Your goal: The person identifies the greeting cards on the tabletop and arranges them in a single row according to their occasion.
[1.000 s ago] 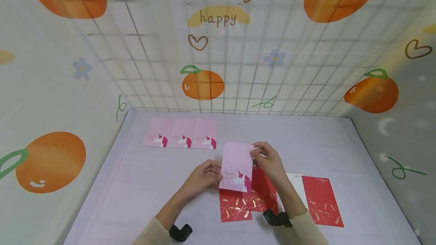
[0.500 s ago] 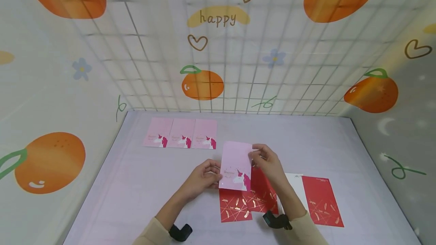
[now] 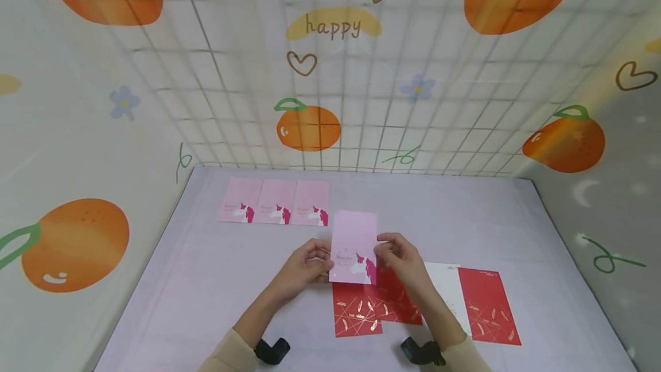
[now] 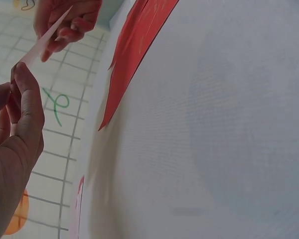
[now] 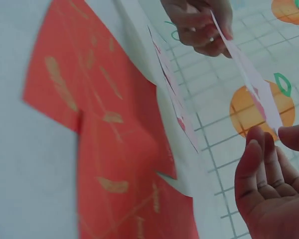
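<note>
A pink card with a white unicorn head (image 3: 353,240) is held up over the table between both hands. My left hand (image 3: 304,268) pinches its left edge near the lower part. On the opposite edge my right hand (image 3: 403,260) pinches it about halfway up. Seen edge-on in the left wrist view, the pink card (image 4: 40,47) sits between the thumb and fingers of my left hand (image 4: 17,134). In the right wrist view, the tips of my right hand (image 5: 276,189) meet the near edge of the card (image 5: 249,74). Overlapping red cards (image 3: 356,314) with gold feathers lie below it.
Three matching pink unicorn cards (image 3: 276,202) lie side by side at the back left. A white card (image 3: 446,286) and another red card (image 3: 490,306) lie at the right, partly behind the right forearm. A patterned curtain over a wire grid (image 3: 356,90) borders the table.
The held pink card has shifted slightly left and up and stands straighter. My right hand has moved lower along its right edge, while the left hand has shifted slightly with the card.
</note>
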Demonstrator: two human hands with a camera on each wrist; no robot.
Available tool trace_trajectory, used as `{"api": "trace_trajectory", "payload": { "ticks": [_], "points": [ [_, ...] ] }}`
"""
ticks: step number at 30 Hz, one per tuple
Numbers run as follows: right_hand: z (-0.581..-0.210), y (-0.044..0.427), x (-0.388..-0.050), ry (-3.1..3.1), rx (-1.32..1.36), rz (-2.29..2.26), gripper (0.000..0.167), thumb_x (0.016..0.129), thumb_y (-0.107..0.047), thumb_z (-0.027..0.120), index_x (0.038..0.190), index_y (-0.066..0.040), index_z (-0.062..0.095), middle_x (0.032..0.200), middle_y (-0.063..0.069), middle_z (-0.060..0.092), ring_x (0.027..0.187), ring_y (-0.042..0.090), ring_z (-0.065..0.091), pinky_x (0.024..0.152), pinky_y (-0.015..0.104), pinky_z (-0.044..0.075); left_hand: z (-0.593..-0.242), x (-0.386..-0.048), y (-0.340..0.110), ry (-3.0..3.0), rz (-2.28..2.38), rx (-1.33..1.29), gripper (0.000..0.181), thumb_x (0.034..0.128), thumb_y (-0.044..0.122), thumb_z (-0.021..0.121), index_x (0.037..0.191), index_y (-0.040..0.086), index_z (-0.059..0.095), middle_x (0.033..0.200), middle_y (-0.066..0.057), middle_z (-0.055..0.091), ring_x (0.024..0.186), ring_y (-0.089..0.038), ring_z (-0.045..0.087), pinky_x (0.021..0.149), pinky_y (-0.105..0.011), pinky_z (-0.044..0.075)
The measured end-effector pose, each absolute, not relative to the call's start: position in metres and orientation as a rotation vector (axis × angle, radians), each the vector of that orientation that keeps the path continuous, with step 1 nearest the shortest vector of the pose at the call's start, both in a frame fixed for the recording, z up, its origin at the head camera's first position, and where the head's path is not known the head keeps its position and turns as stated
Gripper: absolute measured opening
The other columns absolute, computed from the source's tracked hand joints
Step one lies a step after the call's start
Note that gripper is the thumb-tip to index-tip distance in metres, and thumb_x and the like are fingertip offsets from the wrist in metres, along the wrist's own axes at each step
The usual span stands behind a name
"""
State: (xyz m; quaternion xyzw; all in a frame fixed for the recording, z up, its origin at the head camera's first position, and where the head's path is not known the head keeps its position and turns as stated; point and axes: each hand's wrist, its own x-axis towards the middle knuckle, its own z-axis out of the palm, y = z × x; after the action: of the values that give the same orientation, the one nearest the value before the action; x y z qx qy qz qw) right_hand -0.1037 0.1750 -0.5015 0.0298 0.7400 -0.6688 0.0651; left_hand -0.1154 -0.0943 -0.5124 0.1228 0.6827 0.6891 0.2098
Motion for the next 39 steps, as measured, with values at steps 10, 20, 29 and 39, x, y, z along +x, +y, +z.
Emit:
{"api": "trace_trajectory", "payload": {
  "ticks": [10,20,29,39],
  "points": [
    [-0.507,0.168,-0.093,2.185,0.067,-2.058,0.037,0.091,-0.019,0.075,0.123,-0.012,0.060,0.101,0.012,0.068,0.084,0.030,0.069,0.083,0.050,0.057,-0.512,-0.119,-0.097,1.897,1.934,0.303,0.035,0.0964,0.013,0.067,0.127,0.005,0.053,0.110,-0.016,0.060,0.095,-0.028,0.069,0.080,-0.038,0.058],
    [-0.507,0.168,-0.093,2.206,0.059,-2.049,0.034,0.092,-0.019,0.074,0.122,-0.013,0.061,0.100,0.012,0.067,0.086,0.029,0.069,0.081,0.047,0.058,-0.513,-0.120,-0.096,1.898,1.948,0.302,0.036,0.0961,0.012,0.068,0.128,0.004,0.053,0.110,-0.016,0.059,0.094,-0.027,0.068,0.081,-0.042,0.058],
    [-0.510,0.167,-0.097,2.230,0.063,-2.038,0.033,0.092,-0.021,0.074,0.122,-0.013,0.061,0.101,0.012,0.066,0.085,0.029,0.069,0.080,0.044,0.058,-0.513,-0.122,-0.095,2.008,1.924,0.304,0.038,0.0945,0.018,0.071,0.126,0.005,0.055,0.107,-0.013,0.063,0.093,-0.026,0.071,0.077,-0.036,0.059],
    [-0.510,0.164,-0.117,2.301,0.010,-1.996,0.029,0.094,-0.019,0.071,0.122,-0.014,0.062,0.101,0.011,0.066,0.085,0.028,0.070,0.081,0.041,0.058,-0.513,-0.141,-0.097,2.139,1.863,0.246,0.038,0.0928,0.020,0.073,0.126,0.010,0.057,0.104,-0.010,0.066,0.089,-0.023,0.072,0.076,-0.036,0.059]
  ]
}}
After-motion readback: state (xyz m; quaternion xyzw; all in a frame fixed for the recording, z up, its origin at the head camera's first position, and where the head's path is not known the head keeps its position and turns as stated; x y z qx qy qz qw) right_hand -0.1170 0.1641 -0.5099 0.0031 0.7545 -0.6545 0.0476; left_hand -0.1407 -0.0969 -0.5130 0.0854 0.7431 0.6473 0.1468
